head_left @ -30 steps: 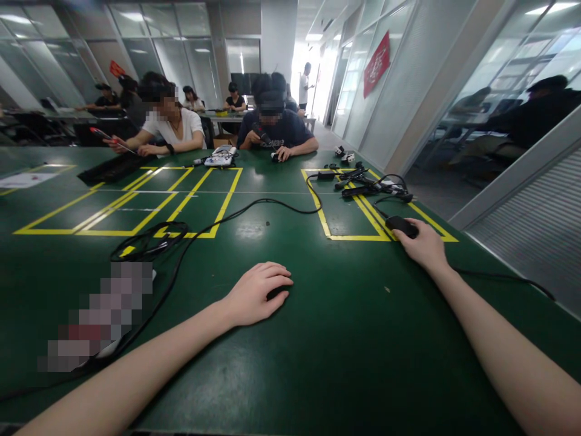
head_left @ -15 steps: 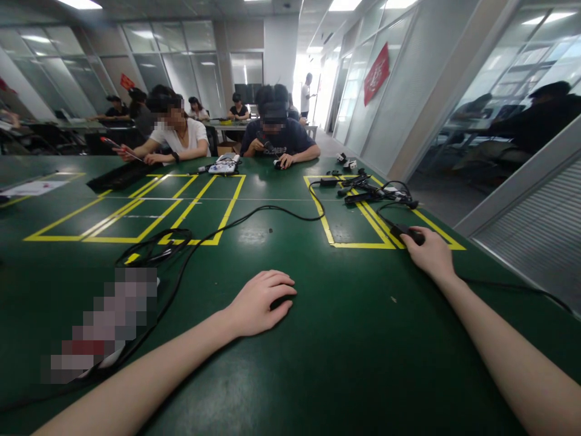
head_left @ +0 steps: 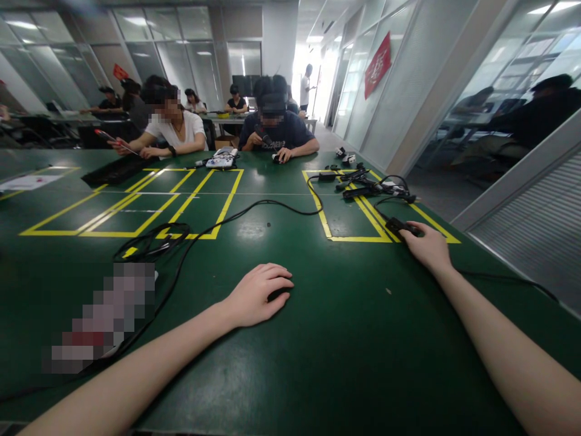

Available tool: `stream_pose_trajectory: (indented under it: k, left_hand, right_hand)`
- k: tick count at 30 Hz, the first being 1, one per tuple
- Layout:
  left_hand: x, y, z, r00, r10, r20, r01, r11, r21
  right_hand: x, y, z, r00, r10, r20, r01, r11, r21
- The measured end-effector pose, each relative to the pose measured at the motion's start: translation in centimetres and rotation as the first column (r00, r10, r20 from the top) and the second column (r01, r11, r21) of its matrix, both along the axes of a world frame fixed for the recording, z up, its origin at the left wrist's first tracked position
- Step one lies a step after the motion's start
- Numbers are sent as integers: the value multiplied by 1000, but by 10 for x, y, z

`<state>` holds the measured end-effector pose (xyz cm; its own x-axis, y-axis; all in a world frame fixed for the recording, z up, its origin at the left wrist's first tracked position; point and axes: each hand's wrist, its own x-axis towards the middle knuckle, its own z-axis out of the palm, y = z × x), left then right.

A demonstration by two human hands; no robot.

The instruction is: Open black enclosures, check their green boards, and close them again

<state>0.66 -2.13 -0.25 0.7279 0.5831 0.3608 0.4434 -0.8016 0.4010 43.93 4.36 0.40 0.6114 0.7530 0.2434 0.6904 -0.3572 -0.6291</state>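
My left hand [head_left: 261, 295] rests palm down on the green tabletop. Its fingers lie stretched forward with the thumb apart, and a dark gap shows under them. Farther right, my right hand [head_left: 427, 245] has its fingers and thumb around the near end of a black power adapter [head_left: 396, 226]. The adapter lies on the table over the yellow tape, a black cord running from its far end toward a heap of cables. Another black cord [head_left: 503, 277] trails to the right from behind my right wrist.
A pile of black cables and plugs [head_left: 358, 184] lies beyond my right hand. Left of my left hand are a coiled cable [head_left: 152, 242] and a blurred-out object [head_left: 113, 309]. Yellow tape [head_left: 227, 203] marks rectangles. Two people sit across the table, one holding a dark tool.
The whole view has shifted slightly, so the table sits a little higher. Both hands stay in nearly the same places; the adapter under my right hand looks slightly turned.
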Motion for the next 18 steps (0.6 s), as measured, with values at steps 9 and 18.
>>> stream_pose_trajectory:
  k: [9,18]
  left_hand:
    - [0,1,1,1000,-6,-4,6,1000,1]
    - [0,0,-1,1000,-5,3,5,1000,4]
  right_hand:
    - [-3,-6,12,991,-84,-104,80,996,-39]
    - [-3,-6,8,973,-115,-200,117,993,-3]
